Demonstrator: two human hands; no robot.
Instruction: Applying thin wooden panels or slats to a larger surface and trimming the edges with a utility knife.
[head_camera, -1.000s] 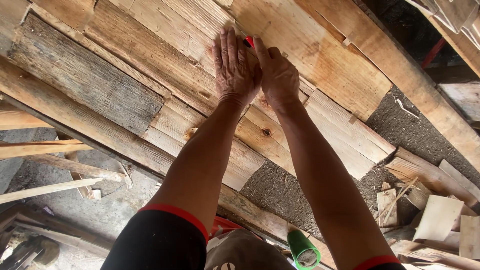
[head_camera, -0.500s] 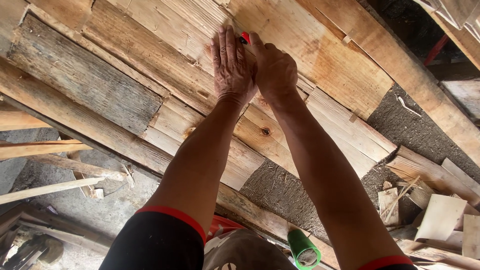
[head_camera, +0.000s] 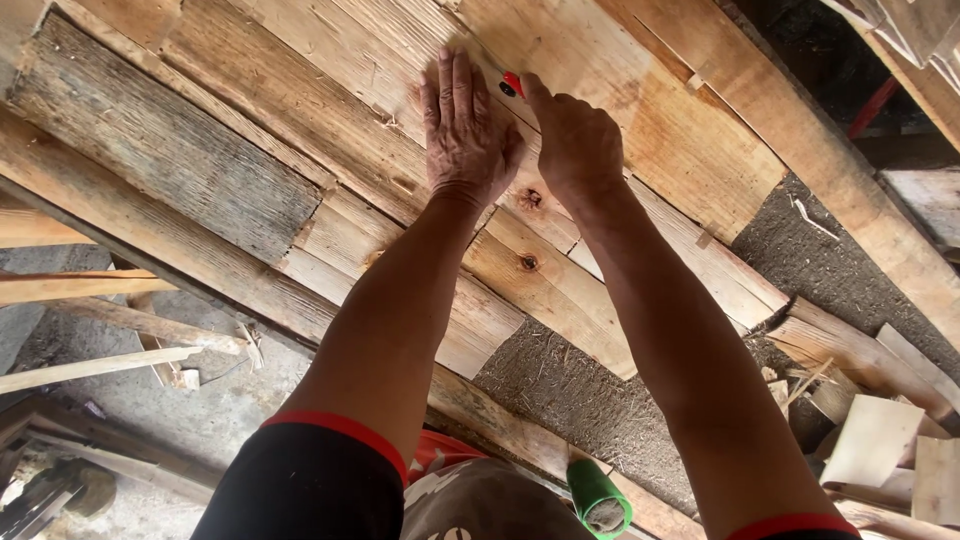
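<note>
Fingers of the left hand lie flat and close together, palm down, on a pale wooden plank that runs from ten o'clock to four o'clock. Just beside it, at three o'clock, the right hand is curled, its fingertips pinching a small red-tipped tool against the same plank; the tool shows at twelve o'clock between both hands. A weathered grey board lies at nine o'clock. A green cylinder sits at six o'clock, wood offcuts at four o'clock.
</note>
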